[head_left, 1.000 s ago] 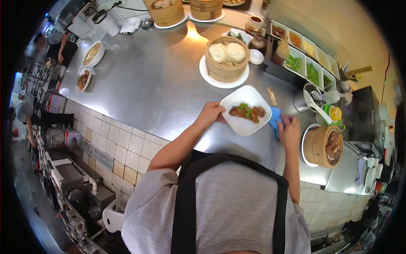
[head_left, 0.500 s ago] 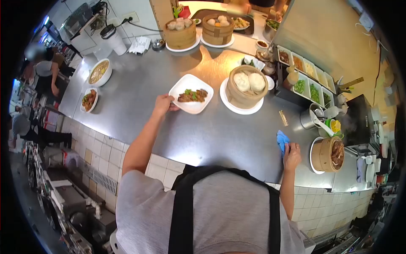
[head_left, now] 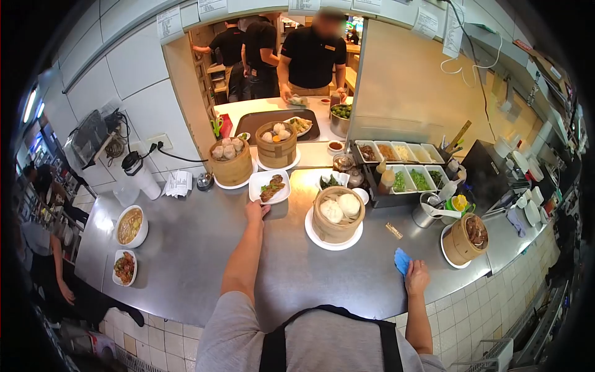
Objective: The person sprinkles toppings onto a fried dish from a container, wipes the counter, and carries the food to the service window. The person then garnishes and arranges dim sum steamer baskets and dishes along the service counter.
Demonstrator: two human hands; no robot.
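Observation:
My left hand grips the near edge of a square white plate with brown sliced food and green garnish. The plate is just in front of two bamboo steamers, one with dumplings and one with round pieces. My right hand is closed on a blue cloth at the counter's near edge. Between my hands stands a bamboo steamer with two large white buns, on a round white plate. Right of my right hand is another steamer with dark brown food.
A soup bowl and a small dish of reddish food are on the left of the steel counter. A topping rack stands back right. Beyond the pass window, a person in black stands by a brown tray.
My left hand has carried the square plate forward, up close to the back steamers. The view has tilted up, showing people beyond the window. My right hand keeps the blue cloth near the counter's edge.

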